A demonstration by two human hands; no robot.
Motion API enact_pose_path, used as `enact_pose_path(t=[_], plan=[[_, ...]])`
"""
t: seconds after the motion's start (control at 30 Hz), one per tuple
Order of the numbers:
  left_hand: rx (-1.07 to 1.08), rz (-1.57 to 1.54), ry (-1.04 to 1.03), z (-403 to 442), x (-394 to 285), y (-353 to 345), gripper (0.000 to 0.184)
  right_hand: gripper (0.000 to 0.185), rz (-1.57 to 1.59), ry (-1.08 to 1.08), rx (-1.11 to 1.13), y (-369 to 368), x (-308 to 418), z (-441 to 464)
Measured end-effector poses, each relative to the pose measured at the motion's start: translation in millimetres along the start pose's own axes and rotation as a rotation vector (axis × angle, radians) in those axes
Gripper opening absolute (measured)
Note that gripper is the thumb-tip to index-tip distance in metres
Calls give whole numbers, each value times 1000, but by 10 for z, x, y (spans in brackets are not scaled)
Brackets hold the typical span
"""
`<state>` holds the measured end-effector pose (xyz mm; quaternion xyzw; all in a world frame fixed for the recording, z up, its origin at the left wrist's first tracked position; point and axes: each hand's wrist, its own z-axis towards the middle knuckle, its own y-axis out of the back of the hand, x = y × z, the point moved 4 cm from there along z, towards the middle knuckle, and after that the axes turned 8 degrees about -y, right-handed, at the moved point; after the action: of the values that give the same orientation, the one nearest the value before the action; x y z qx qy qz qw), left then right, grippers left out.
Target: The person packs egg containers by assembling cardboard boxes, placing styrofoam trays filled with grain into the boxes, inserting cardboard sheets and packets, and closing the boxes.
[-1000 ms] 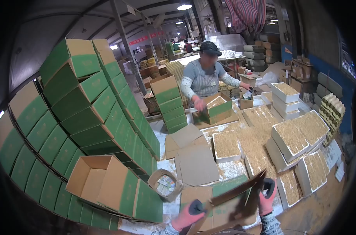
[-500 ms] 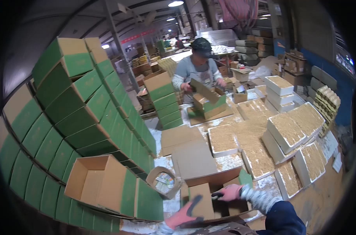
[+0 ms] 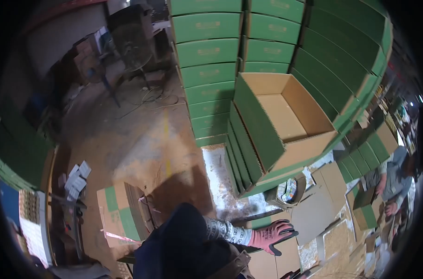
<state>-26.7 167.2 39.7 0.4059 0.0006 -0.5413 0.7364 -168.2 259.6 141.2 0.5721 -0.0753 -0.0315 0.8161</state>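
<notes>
My left hand [image 3: 269, 237], in a pink glove with dark fingertips, reaches out with its fingers spread. It lies over the edge of a cardboard box [image 3: 262, 266] at the bottom of the view, palm down; whether it presses on the box is unclear. No object shows in its fingers. At the bottom edge, a small dark and pink sliver [image 3: 293, 273] looks like the fingertips of my right glove; the rest of that hand is cut off. Beyond my left hand stands a round container [image 3: 272, 197] with small printed packets [image 3: 286, 190] inside.
Tall stacks of green boxes [image 3: 211, 51] rise ahead, with an open-topped box [image 3: 286, 118] in front. A taped carton [image 3: 120, 214] is at lower left. A standing fan [image 3: 132, 46] and cable are on the floor. A co-worker [image 3: 393, 186] handles a box at right.
My view has swung left, bringing the floor and taped carton into sight. My left hand has moved from inside the box to its edge; my right hand has nearly left the frame.
</notes>
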Motion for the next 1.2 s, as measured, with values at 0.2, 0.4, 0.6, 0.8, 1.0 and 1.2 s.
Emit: enact_pose_path(t=[0.2, 0.4, 0.6, 0.8, 1.0, 1.2], plan=[[212, -393, 679, -154, 64, -102, 96, 70, 331, 168, 226, -584, 435, -132], [439, -809, 784, -295, 200, -609, 93, 68, 375, 45, 247, -735, -292, -216], [228, -1067, 537, 325, 128, 394, 57, 68, 401, -305, 217, -846, -1459, -1176], [546, -646, 469, 182, 674, 18, 46, 66, 426, -518, 324, -1347, -1558, -1681], [483, -470, 525, 262, 322, 68, 49, 65, 620, -1211, -941, 189, -2713, -1418], [485, -560, 610, 253, 350, -157, 44, 86, 661, -1619, -492, -96, -4479, -1078]])
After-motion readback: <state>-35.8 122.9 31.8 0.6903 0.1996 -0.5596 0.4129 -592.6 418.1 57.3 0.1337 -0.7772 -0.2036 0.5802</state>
